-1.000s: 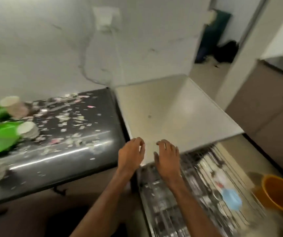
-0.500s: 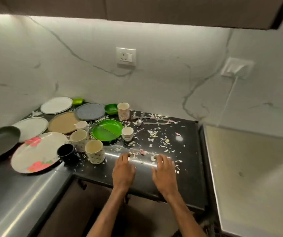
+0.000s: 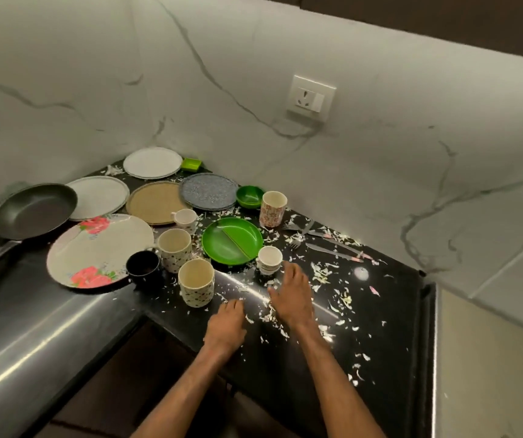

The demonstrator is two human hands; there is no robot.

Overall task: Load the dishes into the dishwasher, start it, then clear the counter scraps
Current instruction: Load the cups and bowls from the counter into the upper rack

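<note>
Dirty dishes crowd the black counter (image 3: 380, 358): a floral plate (image 3: 96, 251), a divided green plate (image 3: 231, 240), a small white cup stack (image 3: 269, 259), patterned mugs (image 3: 196, 281), a black cup (image 3: 142, 263), and a frying pan (image 3: 32, 210). Forks and knives (image 3: 323, 240) lie behind the scraps. My right hand (image 3: 291, 295) hovers flat and empty, fingertips close to the white cup stack. My left hand (image 3: 225, 324) is over the counter edge, fingers relaxed, holding nothing. White vegetable scraps (image 3: 333, 279) litter the counter.
More plates (image 3: 208, 191) and a green bowl (image 3: 249, 196) sit toward the corner by the marble wall. A tall floral cup (image 3: 273, 208) stands behind the green plate. A wall socket (image 3: 310, 98) is above. A pale appliance top (image 3: 491, 374) adjoins the counter on the right.
The view swung left from the dishwasher rack to the counter, then nearer the dishes. My right hand moved forward toward the small white cup stack; both hands stay empty.
</note>
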